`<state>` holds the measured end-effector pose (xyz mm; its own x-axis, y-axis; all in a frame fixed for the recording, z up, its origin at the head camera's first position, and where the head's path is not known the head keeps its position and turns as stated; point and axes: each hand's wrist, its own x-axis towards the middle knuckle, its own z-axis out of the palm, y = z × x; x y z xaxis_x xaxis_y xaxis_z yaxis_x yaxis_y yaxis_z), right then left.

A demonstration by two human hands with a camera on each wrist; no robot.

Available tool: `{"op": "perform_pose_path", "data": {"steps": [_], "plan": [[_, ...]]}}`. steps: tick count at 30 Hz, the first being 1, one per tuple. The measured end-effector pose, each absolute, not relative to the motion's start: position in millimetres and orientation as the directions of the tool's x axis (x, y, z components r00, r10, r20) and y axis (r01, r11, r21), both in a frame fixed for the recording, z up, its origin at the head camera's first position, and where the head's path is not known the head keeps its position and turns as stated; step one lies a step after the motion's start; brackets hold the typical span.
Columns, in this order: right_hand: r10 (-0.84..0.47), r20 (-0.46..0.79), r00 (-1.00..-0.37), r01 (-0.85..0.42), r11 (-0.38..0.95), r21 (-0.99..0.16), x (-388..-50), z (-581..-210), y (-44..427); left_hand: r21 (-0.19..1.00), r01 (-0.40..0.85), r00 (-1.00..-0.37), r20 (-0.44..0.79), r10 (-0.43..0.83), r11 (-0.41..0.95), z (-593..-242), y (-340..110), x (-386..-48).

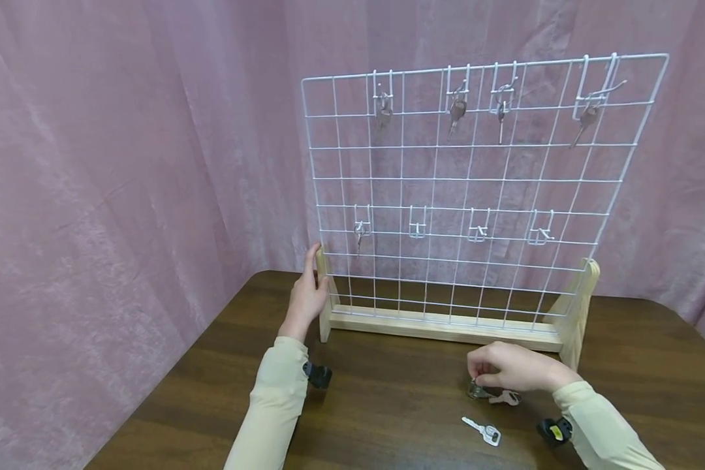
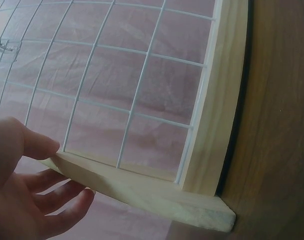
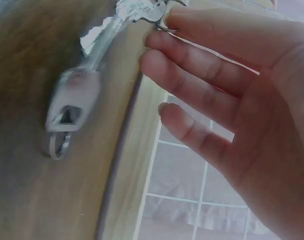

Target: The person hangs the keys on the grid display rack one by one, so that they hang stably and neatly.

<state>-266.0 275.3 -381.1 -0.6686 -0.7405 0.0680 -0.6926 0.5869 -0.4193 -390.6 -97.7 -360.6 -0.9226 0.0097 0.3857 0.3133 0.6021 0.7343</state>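
My left hand (image 1: 308,297) holds the left wooden side piece (image 2: 127,185) of a stand that carries a white wire grid (image 1: 435,177). Its thumb lies on one face and the fingers bend under the other edge. Low over the table, my right hand (image 1: 517,367) pinches the ring of a silver key (image 3: 139,9) between thumb and fingertips. Right beside that key lies another key (image 3: 74,97) with its own ring, on the tabletop. Nearer the front is a third key (image 1: 483,431), lying flat.
Several keys, such as this one (image 1: 457,108), hang from hooks along the grid's top row. A lower row has one hanging key (image 1: 360,235) at left and bare hooks (image 1: 478,232) to its right. A brown wooden table (image 1: 388,405) carries the stand; a pink curtain (image 1: 123,163) hangs behind.
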Motion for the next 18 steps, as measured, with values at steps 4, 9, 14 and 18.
{"op": "perform_pose_path", "data": {"steps": [4,9,14,18], "plan": [[-0.734,0.146,-0.663,-0.719,0.569,-0.400,-264,-374,277,0.740,0.314,-0.923,0.384,0.010,0.595,-361,-97,-391],[-0.708,0.230,-0.668,-0.736,0.582,-0.346,-262,-366,275,0.741,0.320,-0.922,0.386,0.015,0.591,-362,-98,-392],[-0.694,0.297,-0.656,-0.754,0.583,-0.303,-261,-363,274,0.741,0.324,-0.921,0.390,0.016,0.589,-362,-98,-392],[-0.692,0.338,-0.637,-0.770,0.571,-0.283,-262,-362,273,0.735,0.329,-0.918,0.397,0.017,0.593,-362,-97,-393]]}}
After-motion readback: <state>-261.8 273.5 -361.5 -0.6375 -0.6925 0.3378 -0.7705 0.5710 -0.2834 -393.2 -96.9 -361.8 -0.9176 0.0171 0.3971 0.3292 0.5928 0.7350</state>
